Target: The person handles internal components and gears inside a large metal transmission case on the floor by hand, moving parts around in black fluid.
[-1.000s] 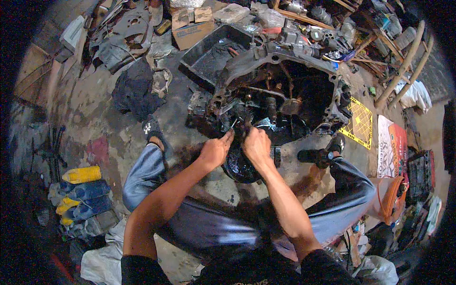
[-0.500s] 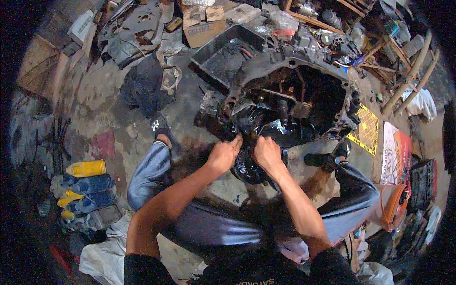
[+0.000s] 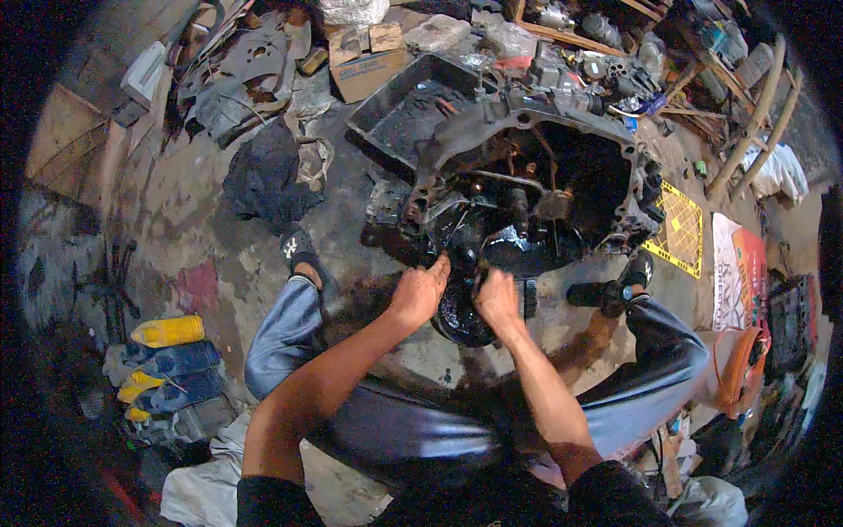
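Note:
A large, greasy metal gearbox-like housing (image 3: 479,132) lies with its open side toward me, dark parts and a thin pipe inside it. At its near edge sits a black, oil-wet rounded part (image 3: 461,327), between my hands. My left hand (image 3: 420,292) is closed at this part's left upper side, thumb and forefinger pressed together against it. On the other side my right hand (image 3: 498,300) is curled into a fist beside the part. What lies inside the right fingers is hidden by the hand.
Behind the housing stands a black oily tray (image 3: 373,123). A cardboard box (image 3: 373,77) and heaped metal parts (image 3: 606,75) line the back. Dark cloth (image 3: 272,176) and yellow and blue bottles (image 3: 171,332) lie left; a yellow grid panel (image 3: 680,228) lies right.
My right hand has shifted slightly down and right, its fist turned a little. My left hand keeps its place at the oily part. The whole view has shifted slightly.

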